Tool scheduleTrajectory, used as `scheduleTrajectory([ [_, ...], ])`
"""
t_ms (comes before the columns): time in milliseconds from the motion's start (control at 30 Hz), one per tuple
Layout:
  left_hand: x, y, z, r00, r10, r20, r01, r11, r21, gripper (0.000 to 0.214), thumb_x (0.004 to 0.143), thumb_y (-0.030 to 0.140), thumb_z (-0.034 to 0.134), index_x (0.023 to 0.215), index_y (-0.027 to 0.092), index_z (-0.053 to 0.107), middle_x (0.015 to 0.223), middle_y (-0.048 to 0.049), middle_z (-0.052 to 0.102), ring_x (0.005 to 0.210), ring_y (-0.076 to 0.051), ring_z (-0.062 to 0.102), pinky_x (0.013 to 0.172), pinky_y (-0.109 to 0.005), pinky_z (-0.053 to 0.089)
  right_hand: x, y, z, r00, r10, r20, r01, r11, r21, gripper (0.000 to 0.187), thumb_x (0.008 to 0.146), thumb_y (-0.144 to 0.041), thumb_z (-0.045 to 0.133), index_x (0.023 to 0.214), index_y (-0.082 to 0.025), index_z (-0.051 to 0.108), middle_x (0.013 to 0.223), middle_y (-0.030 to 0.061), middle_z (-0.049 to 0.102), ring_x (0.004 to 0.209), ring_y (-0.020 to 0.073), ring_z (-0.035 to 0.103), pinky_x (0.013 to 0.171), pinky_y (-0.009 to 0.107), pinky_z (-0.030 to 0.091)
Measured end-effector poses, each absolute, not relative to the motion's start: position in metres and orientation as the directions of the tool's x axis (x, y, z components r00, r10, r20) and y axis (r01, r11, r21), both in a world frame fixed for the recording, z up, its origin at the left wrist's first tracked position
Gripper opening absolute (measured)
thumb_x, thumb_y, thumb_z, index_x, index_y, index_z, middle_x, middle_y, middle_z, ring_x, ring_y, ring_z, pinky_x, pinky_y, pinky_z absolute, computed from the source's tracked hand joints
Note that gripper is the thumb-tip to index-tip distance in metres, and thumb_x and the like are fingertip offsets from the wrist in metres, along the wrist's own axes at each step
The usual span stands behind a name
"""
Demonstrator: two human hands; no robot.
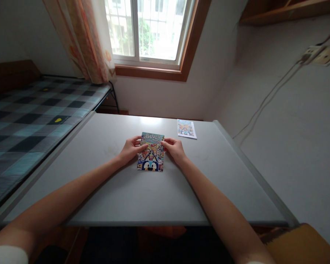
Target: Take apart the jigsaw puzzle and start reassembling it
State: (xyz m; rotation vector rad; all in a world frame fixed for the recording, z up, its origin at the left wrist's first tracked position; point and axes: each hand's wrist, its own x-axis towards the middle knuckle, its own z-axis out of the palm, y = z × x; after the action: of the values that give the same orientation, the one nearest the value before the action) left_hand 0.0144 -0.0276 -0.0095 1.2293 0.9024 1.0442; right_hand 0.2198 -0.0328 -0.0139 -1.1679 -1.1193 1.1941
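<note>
A small, colourful picture board with "Bluey" lettering along its top and a blue cartoon dog's face at its bottom is in the middle of the view. My left hand grips its left edge, thumb laid over the front and fingers at the side and behind. At the upper right edge, my right hand pinches the board with the thumb in front. Whether its lower edge touches the table, I cannot tell. Farther back on the right, a paper sheet with a similar, paler picture lies flat.
Under my hands is a pale grey table with raised side rims. A bed with a checked cover stands to the left. Behind are a curtain and a window. A cable hangs along the right wall.
</note>
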Motion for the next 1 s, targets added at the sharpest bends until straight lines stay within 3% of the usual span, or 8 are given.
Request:
scheduleTrajectory([
  [133, 0.014, -0.027, -0.011, 0.277, 0.961, 0.026, -0.123, 0.009, 0.992, 0.059, 0.062, 0.039, 0.082, 0.11, 0.012, 0.059, 0.098, -0.0122, 0.073, 0.083, -0.025, 0.071, 0.073, -0.037, 0.06, 0.219, -0.034, -0.013, 0.05, 0.998, 0.025, -0.084, 0.029, -0.996, 0.033, 0.057, -0.042, 0.079, 0.073, -0.015, 0.07, 0.064, 0.0017, 0.066, 0.053, 0.0107, 0.053, 0.054, 0.026, 0.045],
  [467, 0.015, -0.026, -0.013, 0.331, 0.941, 0.073, -0.065, -0.054, 0.996, 0.064, 0.061, 0.043, 0.082, 0.112, 0.012, 0.059, 0.103, -0.0125, 0.072, 0.087, -0.027, 0.071, 0.076, -0.041, 0.061, 0.219, -0.029, -0.025, 0.155, 0.978, 0.138, 0.117, 0.121, -0.986, 0.038, 0.061, -0.042, 0.073, 0.086, -0.012, 0.071, 0.069, 0.0053, 0.07, 0.062, 0.0166, 0.062, 0.058, 0.028, 0.048],
  [767, 0.012, -0.024, -0.017, 0.281, 0.958, 0.061, -0.091, -0.037, 0.995, 0.061, 0.063, 0.041, 0.082, 0.112, 0.012, 0.059, 0.101, -0.0124, 0.072, 0.086, -0.025, 0.071, 0.077, -0.04, 0.06, 0.218, -0.031, -0.019, 0.145, 0.989, 0.021, -0.042, 0.027, -0.999, 0.035, 0.058, -0.041, 0.075, 0.078, -0.013, 0.069, 0.064, 0.0028, 0.067, 0.052, 0.0112, 0.055, 0.052, 0.026, 0.047],
  [1000, 0.013, -0.026, -0.014, 0.307, 0.949, 0.063, -0.061, -0.047, 0.997, 0.061, 0.062, 0.041, 0.082, 0.111, 0.012, 0.059, 0.101, -0.0116, 0.072, 0.085, -0.025, 0.071, 0.075, -0.039, 0.06, 0.219, -0.03, -0.022, 0.187, 0.978, 0.089, 0.076, 0.076, -0.994, 0.049, 0.059, -0.039, 0.073, 0.099, -0.01, 0.068, 0.055, -0.0028, 0.059, 0.048, 0.011, 0.053, 0.051, 0.026, 0.045],
])
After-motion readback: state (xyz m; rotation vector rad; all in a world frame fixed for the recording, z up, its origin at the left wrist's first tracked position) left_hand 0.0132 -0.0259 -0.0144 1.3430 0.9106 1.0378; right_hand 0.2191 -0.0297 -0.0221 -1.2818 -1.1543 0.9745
